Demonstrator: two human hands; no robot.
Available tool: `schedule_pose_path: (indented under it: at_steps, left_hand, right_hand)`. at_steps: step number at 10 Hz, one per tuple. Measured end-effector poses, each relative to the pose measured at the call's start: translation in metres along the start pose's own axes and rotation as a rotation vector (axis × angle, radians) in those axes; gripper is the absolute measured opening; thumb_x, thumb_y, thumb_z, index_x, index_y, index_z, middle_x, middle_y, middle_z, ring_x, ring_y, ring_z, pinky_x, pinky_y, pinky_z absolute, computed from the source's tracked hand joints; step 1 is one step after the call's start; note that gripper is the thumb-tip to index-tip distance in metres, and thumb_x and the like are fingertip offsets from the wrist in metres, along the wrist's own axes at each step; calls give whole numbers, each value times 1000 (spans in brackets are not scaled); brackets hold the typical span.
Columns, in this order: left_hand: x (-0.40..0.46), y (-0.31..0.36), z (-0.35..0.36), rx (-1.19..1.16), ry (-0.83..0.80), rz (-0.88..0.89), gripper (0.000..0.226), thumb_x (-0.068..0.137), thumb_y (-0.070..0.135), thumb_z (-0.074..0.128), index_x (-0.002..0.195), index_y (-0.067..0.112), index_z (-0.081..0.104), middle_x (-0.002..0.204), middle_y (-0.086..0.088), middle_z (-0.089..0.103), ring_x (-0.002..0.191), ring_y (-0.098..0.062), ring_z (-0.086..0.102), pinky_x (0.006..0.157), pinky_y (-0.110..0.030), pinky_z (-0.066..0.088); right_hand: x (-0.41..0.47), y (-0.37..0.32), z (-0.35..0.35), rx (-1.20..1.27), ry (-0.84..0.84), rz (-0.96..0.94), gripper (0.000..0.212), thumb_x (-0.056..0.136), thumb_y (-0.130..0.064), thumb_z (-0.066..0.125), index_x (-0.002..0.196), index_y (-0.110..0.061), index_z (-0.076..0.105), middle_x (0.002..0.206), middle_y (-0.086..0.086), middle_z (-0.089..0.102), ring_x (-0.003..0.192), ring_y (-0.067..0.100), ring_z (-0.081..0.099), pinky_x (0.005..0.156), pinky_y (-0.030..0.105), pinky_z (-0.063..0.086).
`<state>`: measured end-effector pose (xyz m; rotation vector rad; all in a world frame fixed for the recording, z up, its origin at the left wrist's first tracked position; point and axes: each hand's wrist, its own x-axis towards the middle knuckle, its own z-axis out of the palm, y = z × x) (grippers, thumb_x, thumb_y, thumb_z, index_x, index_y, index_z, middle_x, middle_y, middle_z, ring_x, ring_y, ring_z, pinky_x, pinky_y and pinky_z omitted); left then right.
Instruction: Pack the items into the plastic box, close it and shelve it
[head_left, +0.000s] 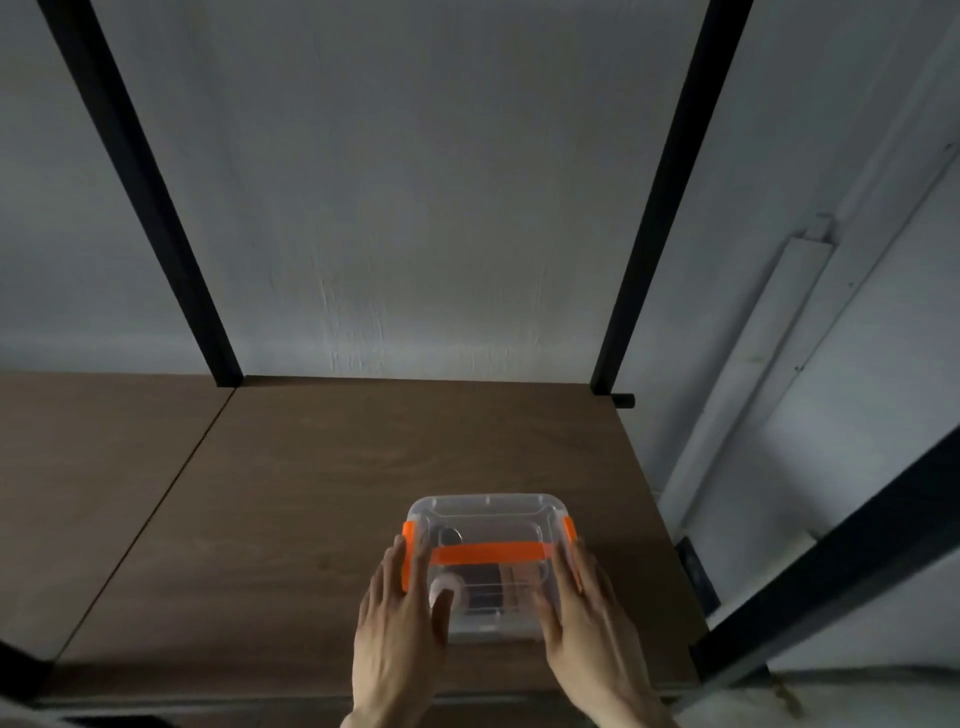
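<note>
Plastic box (488, 564), lidded, apparently packed: we are flanking it with left hand (400, 623) and right hand (587, 618), fingers spread flat against its sides, seating it on the shelf (311, 493).

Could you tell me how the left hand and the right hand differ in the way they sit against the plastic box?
The left hand lies along the box's left side, its thumb reaching over the clear lid; the right hand lies along the right side, and no thumb of it shows on the lid. Both are open, fingers forward beside the orange latches, with the box resting on the wooden shelf.
</note>
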<state>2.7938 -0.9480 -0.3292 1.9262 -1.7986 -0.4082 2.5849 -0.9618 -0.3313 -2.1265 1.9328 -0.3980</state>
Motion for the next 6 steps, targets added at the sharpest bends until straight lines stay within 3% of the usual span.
schedule_pose_path:
  at_steps: [1,2,3,4,5,6]
  left_hand:
    - [-10,-9,8,92,-29,98,78,95,59,34,158,32,-5,165,7,-13,153,-17,5,121,-34,20]
    - [-19,-15,9,165,-58,113,81,91,67,21,159,28,0,164,3,-14,152,-18,-3,121,-33,3]
    - [-28,-12,-5,200,-79,120,90,83,78,9,157,28,23,165,-2,14,152,-21,13,120,-35,10]
    - [-42,-13,-18,256,-158,103,86,81,73,13,154,30,28,163,-1,24,151,-19,18,121,-35,15]
    - [-64,-8,-28,272,-155,89,81,83,67,17,152,28,34,159,0,34,148,-21,28,119,-36,24]
    - [-91,1,-34,283,-172,92,69,88,65,35,147,31,39,154,6,39,143,-19,36,116,-33,32]
  right_hand:
    - [-10,6,10,-46,10,-25,72,99,-59,28,159,-34,-4,169,-9,-11,152,14,19,100,30,55]
    - [-21,7,2,-63,-37,-30,77,97,-59,34,158,-38,-7,169,-7,-6,151,16,24,100,33,55]
    - [-31,1,-17,-84,-105,-22,72,97,-53,43,159,-34,12,169,-3,7,148,18,31,105,34,51]
    - [-46,-5,-36,-122,-172,-25,66,98,-47,47,157,-27,25,166,-4,16,145,18,33,110,33,46]
    - [-68,-7,-51,-89,-170,-32,68,99,-45,49,158,-29,20,167,-4,13,148,19,31,111,36,43]
    - [-92,-3,-56,-101,-192,-1,70,98,-45,49,159,-31,17,169,0,11,151,23,25,114,41,40]
